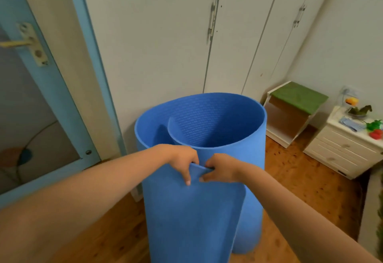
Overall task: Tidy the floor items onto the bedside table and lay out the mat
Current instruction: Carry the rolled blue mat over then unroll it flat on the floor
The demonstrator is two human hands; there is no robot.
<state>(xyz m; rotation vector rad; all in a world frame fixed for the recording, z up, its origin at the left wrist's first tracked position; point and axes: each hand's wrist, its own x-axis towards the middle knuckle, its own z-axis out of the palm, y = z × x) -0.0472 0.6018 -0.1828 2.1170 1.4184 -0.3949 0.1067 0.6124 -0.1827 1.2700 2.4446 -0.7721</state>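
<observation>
Both hands meet on the mat's top edge: left hand (182, 162) and right hand (221, 169) each pinch the loose outer flap, fingers curled over it. Blue mat (199, 211) stands upright on the wooden floor (306, 190), long axis vertical, loosely rolled. Bedside counter (339, 152) sits well right.

Obstacles: blue mat (199, 211), a loose upright roll on the wooden floor (300, 186), filling the middle; both hands grip its near top edge. Behind it, touching or nearly so: white wardrobe doors (165, 45). Left: blue-framed door (51, 96), near the roll. Right, against the wall: small green-topped stand (290, 115), then white bedside table (339, 152), its top crowded with small items.
Free room: bare floor right of the roll, up to the stand and table; a narrower strip at lower left.
</observation>
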